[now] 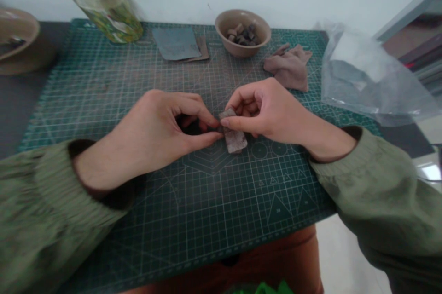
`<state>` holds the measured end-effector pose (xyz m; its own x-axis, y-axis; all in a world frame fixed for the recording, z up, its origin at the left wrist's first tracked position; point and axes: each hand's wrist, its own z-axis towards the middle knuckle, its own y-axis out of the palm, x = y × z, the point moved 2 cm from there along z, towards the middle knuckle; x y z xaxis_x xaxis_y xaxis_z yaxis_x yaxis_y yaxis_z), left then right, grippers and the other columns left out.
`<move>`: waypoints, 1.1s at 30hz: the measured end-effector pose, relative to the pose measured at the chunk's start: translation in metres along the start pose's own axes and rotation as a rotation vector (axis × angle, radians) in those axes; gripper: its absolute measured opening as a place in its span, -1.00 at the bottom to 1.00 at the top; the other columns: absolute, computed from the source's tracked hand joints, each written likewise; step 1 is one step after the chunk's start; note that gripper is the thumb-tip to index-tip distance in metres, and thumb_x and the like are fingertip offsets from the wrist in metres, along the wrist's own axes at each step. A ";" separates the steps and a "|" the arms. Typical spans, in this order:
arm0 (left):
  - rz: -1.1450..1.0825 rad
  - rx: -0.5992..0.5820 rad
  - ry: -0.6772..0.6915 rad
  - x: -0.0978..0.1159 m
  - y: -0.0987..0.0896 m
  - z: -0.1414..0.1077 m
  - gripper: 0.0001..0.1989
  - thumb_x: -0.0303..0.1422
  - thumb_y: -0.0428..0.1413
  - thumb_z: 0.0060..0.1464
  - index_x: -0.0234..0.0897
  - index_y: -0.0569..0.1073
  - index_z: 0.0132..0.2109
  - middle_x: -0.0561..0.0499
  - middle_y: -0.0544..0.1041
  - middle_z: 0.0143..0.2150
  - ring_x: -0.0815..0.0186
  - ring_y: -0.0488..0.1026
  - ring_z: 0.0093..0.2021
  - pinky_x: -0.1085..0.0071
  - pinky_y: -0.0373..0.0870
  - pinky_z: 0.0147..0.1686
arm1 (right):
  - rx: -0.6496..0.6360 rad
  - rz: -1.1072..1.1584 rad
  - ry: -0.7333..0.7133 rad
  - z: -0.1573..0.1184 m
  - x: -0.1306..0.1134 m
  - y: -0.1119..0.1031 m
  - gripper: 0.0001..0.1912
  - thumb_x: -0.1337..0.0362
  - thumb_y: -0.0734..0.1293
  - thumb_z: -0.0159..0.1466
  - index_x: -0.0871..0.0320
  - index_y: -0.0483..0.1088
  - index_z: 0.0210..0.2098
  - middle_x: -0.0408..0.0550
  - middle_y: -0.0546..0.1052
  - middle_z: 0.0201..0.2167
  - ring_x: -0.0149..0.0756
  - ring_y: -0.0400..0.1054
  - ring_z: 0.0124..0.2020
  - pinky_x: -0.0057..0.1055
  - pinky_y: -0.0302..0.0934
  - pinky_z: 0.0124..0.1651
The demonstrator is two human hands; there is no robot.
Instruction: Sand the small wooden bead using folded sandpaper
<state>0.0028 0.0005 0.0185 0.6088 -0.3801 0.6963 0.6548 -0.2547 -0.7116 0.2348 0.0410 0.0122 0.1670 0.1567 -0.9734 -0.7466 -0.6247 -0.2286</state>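
left hand (155, 133) and right hand (265, 114) together, both fingertips pinching a small stone block (235, 138) at frame centre, lower end sticking out past the fingers. block well apart from the edges of the green cutting mat (193, 220). bowl of dark chunks (243, 31) upper centre, crumpled cloth (290, 68) right of it, plastic bag (373, 77) over the mat's upper right edge.

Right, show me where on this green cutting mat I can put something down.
Bare grid shows on the green cutting mat left of the grey sheet, above the left hand, and in front of the rough block, below the right hand. Crowded along the back edge: bowl of dark pieces, crumpled cloth, plastic bag.
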 end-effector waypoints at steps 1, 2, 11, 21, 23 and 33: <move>-0.002 -0.002 -0.003 0.000 0.000 0.000 -0.85 -0.19 0.35 0.25 -0.11 0.78 -0.21 0.07 0.65 -0.29 0.34 0.51 -0.35 0.34 0.29 -0.35 | 0.007 0.007 -0.008 0.000 0.000 0.001 -0.74 0.32 0.70 0.25 0.23 0.59 -0.27 -0.19 0.63 -0.50 -0.47 0.41 -0.55 -0.54 0.24 -0.54; -0.003 -0.002 -0.004 0.000 0.000 0.000 -0.85 -0.19 0.35 0.24 -0.11 0.78 -0.21 0.06 0.66 -0.29 0.33 0.51 -0.35 0.33 0.30 -0.34 | 0.011 0.011 -0.015 0.001 0.000 0.001 -0.75 0.33 0.70 0.25 0.24 0.59 -0.27 -0.19 0.63 -0.50 -0.47 0.41 -0.54 -0.54 0.25 -0.53; -0.002 -0.002 0.003 0.001 0.001 0.000 -0.86 -0.20 0.35 0.26 -0.11 0.77 -0.22 0.06 0.66 -0.29 0.33 0.53 -0.34 0.33 0.32 -0.33 | -0.013 -0.028 -0.030 0.001 -0.001 0.001 -0.75 0.35 0.70 0.25 0.24 0.58 -0.28 -0.19 0.63 -0.50 -0.46 0.46 -0.49 -0.56 0.27 -0.48; -0.001 -0.010 0.009 0.002 0.000 0.000 -0.86 -0.20 0.36 0.29 -0.11 0.79 -0.17 0.08 0.69 -0.27 0.34 0.55 -0.32 0.36 0.33 -0.34 | -0.023 -0.027 0.012 -0.003 -0.003 -0.004 -0.74 0.32 0.70 0.27 0.24 0.58 -0.26 -0.20 0.62 -0.54 -0.49 0.38 -0.62 -0.56 0.17 -0.61; -0.002 -0.007 0.013 0.003 0.000 0.000 -0.86 -0.20 0.36 0.29 -0.11 0.79 -0.18 0.08 0.69 -0.28 0.34 0.55 -0.31 0.37 0.34 -0.33 | -0.032 -0.036 0.015 -0.003 -0.003 -0.003 -0.73 0.29 0.70 0.28 0.24 0.58 -0.26 -0.20 0.62 -0.53 -0.49 0.38 -0.61 -0.55 0.18 -0.60; 0.005 -0.012 -0.014 0.004 0.000 0.001 -0.83 -0.17 0.36 0.25 -0.13 0.76 -0.23 0.05 0.67 -0.30 0.33 0.52 -0.35 0.36 0.31 -0.36 | -0.060 -0.042 0.013 -0.002 -0.002 -0.001 -0.73 0.24 0.70 0.29 0.22 0.59 -0.24 -0.18 0.64 -0.50 -0.46 0.40 -0.58 -0.52 0.21 -0.56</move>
<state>0.0056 -0.0005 0.0217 0.6187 -0.3686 0.6938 0.6463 -0.2631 -0.7163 0.2361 0.0397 0.0142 0.2062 0.1741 -0.9629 -0.6987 -0.6627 -0.2694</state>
